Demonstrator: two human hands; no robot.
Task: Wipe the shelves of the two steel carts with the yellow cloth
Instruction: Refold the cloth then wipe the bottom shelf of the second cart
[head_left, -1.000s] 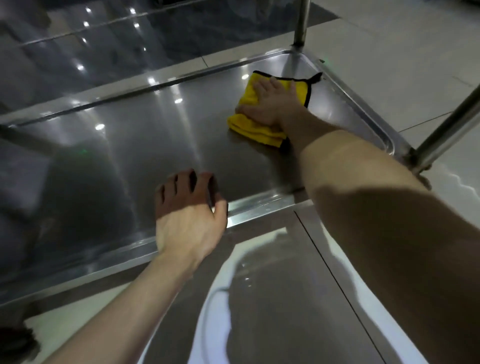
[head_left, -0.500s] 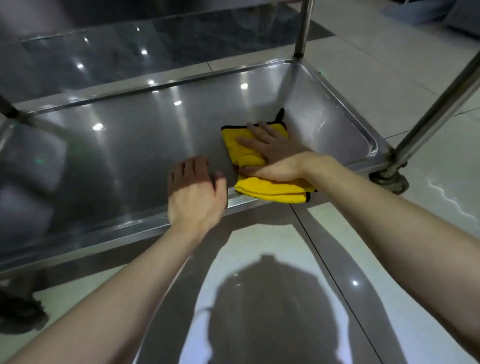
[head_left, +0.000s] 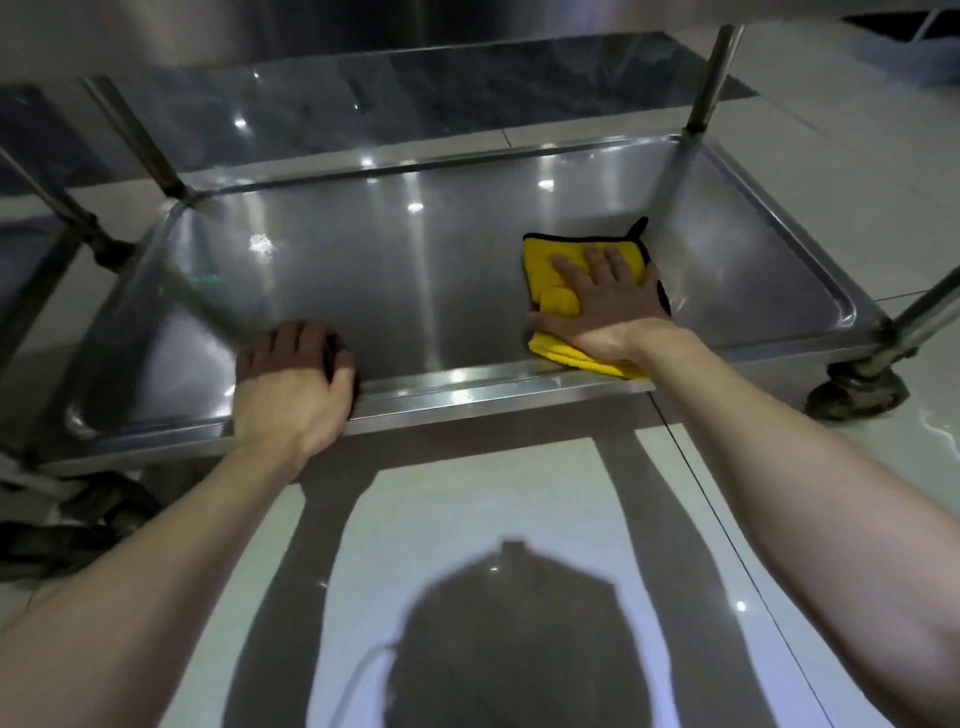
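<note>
While pale, glossy floor tiles (head_left: 467, 499) spread under everything and carry the person's dark shadow (head_left: 519, 649), the steel cart's bottom shelf (head_left: 415, 291) takes up the middle of the scene. It is a shallow, shiny tray with a raised rim and ceiling lights mirrored in it. Round posts rise from its corners, one at the far right corner (head_left: 709, 78) and one at the far left corner (head_left: 140, 140). Part of a second cart (head_left: 31, 270) shows past the shelf's left end, too blurred to make out in detail.

Both bare forearms reach in from the near side. The left hand (head_left: 291, 389) sits on the near rim towards the left, with its fingers curled over the edge and down inside the tray, gripping that rim. The right hand (head_left: 605, 306) lies flat, fingers straight and slightly spread, palm pressing down on the yellow cloth (head_left: 545, 260).

That cloth is folded and black-edged. It lies on the shelf floor by the near edge, towards the right end, and its nearest fold rides up against the near rim under the wrist. A small black loop sticks out at its far corner.

A dark caster (head_left: 857, 389) stands on the floor under the near right corner.
</note>
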